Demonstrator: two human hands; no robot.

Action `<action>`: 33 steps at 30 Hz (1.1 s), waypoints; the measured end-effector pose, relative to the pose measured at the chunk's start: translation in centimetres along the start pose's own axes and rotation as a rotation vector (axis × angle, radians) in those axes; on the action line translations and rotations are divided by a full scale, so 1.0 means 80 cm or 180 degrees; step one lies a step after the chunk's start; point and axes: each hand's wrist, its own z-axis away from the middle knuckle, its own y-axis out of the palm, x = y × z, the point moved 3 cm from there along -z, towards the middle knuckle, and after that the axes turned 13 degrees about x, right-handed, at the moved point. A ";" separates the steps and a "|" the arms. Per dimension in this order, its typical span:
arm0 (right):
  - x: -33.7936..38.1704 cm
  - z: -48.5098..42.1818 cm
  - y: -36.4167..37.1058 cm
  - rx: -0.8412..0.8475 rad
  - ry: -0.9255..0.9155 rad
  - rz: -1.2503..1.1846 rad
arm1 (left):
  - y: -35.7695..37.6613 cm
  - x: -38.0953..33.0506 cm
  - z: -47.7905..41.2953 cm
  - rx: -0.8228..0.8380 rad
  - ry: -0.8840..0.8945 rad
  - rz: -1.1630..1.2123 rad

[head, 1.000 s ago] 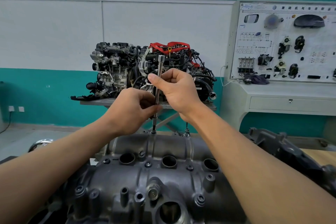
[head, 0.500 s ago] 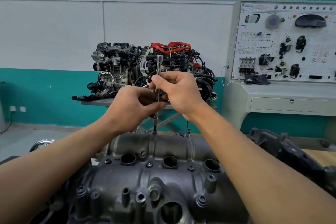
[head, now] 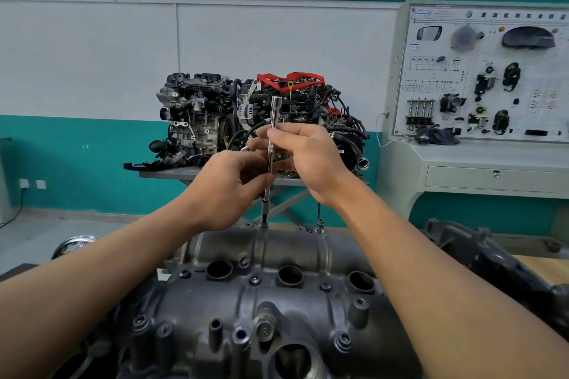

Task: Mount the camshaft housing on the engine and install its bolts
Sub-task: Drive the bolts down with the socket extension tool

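Fingers of both hands were curled round the slim driver shaft, which stood upright over the far edge of the camshaft housing. The right hand pinched the knurled part higher up. The left hand pinched it lower, thumb pressed across the steel. The shaft's tip sat on a bolt at the housing's far rim. A second bolt stood proud of the same rim, a little to the right of the first, with no tool on it.

Over the past second very little had shifted. The shaft stayed upright on the same bolt, and both hands kept their places on it, the fingertips only re-seating slightly (the look of someone twirling a tool between the fingers, I thought). I could not tell from where I stood whether the bolt had sunk any lower.

The housing itself lay already in place, directly below the person's forearms, with several bolt heads showing in its near bosses. So I judged the mounting done and the bolts being run in by hand, without a ratchet, with the neighbouring far-rim bolt likely next. Beyond the housing, against the wall, sat a display engine on a stand, and further right beyond the housing a training panel.
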 end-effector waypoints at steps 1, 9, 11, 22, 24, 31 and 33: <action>0.000 0.001 -0.002 0.0062 -0.0035 0.0016 | 0.000 0.000 0.000 0.0014 0.0000 0.0005; 0.003 -0.006 -0.002 -0.0239 -0.0356 0.1080 | 0.000 -0.004 0.001 -0.0049 -0.0157 0.0370; 0.005 -0.008 0.000 -0.0351 -0.0431 0.1215 | 0.000 -0.006 0.000 -0.0110 -0.0229 0.0349; 0.003 -0.011 0.004 -0.0657 -0.0289 0.1186 | 0.011 0.013 -0.006 0.0652 -0.0576 -0.0298; 0.000 -0.012 0.003 -0.0731 -0.0300 0.1256 | 0.012 0.014 -0.006 0.0661 -0.0535 -0.0327; -0.001 -0.016 0.010 -0.0906 -0.0449 0.1742 | 0.010 0.004 -0.005 0.0814 -0.0423 -0.0352; -0.001 -0.016 0.010 -0.0958 -0.0485 0.1868 | 0.009 0.001 -0.005 0.0855 -0.0356 -0.0350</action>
